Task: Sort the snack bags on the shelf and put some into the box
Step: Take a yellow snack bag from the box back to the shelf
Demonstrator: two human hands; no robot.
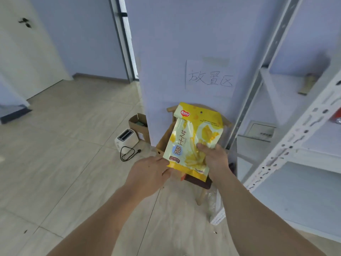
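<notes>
Tiled floor and a white wall backed the work area. Right hand point(212, 156) gripped the yellow snack bags point(191, 137) above the box point(162, 143); left hand point(151, 172) pinched their lower corner. Next move, probably: lowering them into the box.

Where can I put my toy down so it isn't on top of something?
The pale tiled floor left of the white toaster is bare, and so is the white metal shelf board at lower right. It is crowded under the yellow snack bags that the left hand and right hand hold: a wooden stool and a brown cardboard box.
</notes>
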